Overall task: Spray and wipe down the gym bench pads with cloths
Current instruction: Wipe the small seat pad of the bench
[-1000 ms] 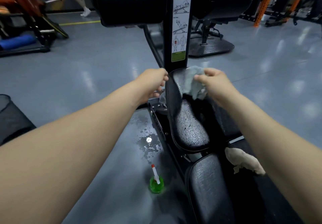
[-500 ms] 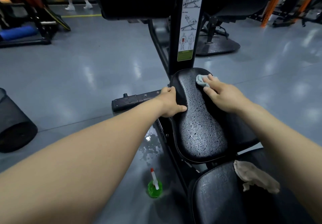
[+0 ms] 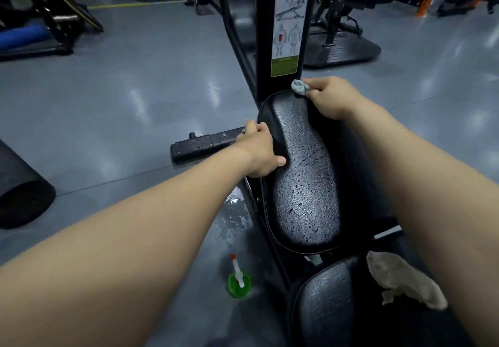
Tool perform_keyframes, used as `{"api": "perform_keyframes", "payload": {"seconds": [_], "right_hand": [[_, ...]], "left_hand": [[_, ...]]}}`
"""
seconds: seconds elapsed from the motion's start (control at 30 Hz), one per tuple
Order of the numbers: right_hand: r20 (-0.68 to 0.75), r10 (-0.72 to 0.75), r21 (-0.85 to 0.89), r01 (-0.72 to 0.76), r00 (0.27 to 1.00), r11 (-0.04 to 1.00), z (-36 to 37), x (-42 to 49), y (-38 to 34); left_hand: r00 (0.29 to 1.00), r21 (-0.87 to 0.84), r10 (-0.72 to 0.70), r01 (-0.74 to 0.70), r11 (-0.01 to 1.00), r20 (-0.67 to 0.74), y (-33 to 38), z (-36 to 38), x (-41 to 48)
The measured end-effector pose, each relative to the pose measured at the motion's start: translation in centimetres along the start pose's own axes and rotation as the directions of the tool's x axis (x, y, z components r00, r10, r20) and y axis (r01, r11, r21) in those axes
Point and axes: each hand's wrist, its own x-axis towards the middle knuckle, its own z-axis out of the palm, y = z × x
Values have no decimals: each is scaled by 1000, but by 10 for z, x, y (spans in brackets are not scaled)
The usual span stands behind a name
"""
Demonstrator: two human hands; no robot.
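Wiping step: right hand (image 3: 328,98) clutches a grey cloth (image 3: 299,86) at the wet pad's (image 3: 305,184) 12 o'clock end, while left hand (image 3: 259,155) grips its 9 o'clock edge. Next move, likely: drag the cloth toward 6 o'clock.

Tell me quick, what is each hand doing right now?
Left hand: grips the left edge of the wet seat pad.
Right hand: holds a balled grey cloth at the pad's far end.
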Motion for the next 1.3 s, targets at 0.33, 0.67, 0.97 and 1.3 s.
{"api": "perform_keyframes", "payload": {"seconds": [0.33, 0.67, 0.97, 1.3], "right_hand": [[-103, -165, -222, 139, 981, 965, 11, -79, 15], [-71, 24, -31, -26, 997, 999, -7, -8, 5], [-133, -14, -87, 2, 991, 996, -5, -93, 37], [-165, 28, -104, -45, 986, 994, -1, -23, 20]], "left_hand": [[999, -56, -39, 38, 998, -17, 3, 6, 0], [998, -36, -55, 55, 998, 2, 6, 2, -3], [998, -44, -54, 54, 998, -9, 5, 4, -4], [999, -54, -54, 53, 997, -8, 10, 3, -10]]}}
